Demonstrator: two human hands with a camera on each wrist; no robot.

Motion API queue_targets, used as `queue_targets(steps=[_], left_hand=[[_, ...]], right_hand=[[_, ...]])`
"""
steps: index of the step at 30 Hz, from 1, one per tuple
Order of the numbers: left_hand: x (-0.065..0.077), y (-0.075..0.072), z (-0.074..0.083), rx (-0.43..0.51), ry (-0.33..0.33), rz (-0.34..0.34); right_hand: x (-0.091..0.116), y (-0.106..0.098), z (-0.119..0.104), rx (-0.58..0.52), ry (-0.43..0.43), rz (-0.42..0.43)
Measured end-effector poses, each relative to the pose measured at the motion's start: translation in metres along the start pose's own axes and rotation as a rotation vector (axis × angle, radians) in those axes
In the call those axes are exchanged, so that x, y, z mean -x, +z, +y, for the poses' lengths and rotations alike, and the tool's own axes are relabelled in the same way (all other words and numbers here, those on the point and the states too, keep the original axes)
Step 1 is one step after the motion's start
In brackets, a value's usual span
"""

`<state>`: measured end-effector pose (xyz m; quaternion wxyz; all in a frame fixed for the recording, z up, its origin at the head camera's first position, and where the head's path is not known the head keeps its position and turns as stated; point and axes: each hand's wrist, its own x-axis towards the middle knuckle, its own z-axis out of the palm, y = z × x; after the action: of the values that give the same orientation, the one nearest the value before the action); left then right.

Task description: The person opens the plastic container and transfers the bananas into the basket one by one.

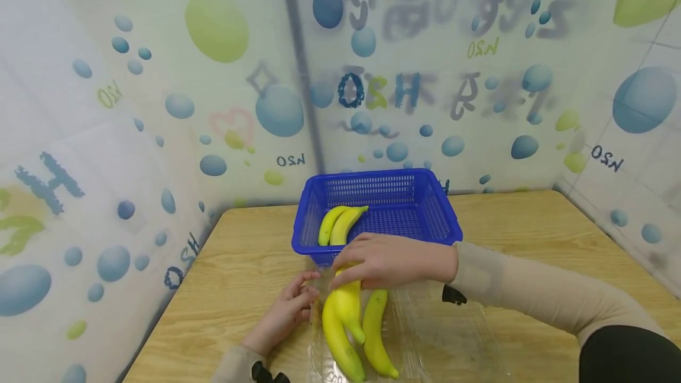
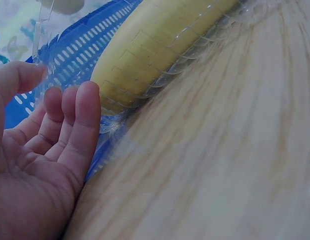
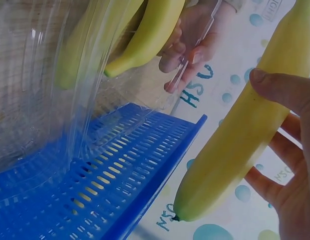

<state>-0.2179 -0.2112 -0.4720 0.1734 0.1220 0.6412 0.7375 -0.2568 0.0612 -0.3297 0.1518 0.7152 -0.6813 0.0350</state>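
My right hand (image 1: 375, 260) grips a yellow banana (image 3: 234, 145), thumb on one side and fingers on the other, above a clear plastic container (image 1: 315, 341). Inside the container lie a curved banana (image 1: 340, 341), partly behind the held one, and another banana (image 1: 376, 336) to its right. At the container's left far corner, my left hand (image 1: 287, 312) holds the rim with thumb and bent fingers. Its fingertips (image 2: 87, 97) lie close against the clear wall in the left wrist view, with a banana (image 2: 150, 50) showing through the plastic.
Just beyond the container stands a blue perforated basket (image 1: 433, 217), with two bananas (image 1: 346, 226) at its left side. The container's clear lid (image 1: 452, 336) lies opened to the right on the wooden table (image 1: 250, 241). Patterned curtains (image 1: 223, 105) enclose the table.
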Motion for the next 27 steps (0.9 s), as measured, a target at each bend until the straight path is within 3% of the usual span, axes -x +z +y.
queue_targets(steps=[18,27], left_hand=[[-0.0007,0.0001,-0.0034,-0.003,-0.008,0.025],[-0.0017,-0.001,-0.0045,-0.018,0.001,0.022]], right_hand=[[0.0037,0.0061,0.0062,0.007,0.022,0.022],[0.0054,0.0035,0.0085,-0.008,0.071,-0.012]])
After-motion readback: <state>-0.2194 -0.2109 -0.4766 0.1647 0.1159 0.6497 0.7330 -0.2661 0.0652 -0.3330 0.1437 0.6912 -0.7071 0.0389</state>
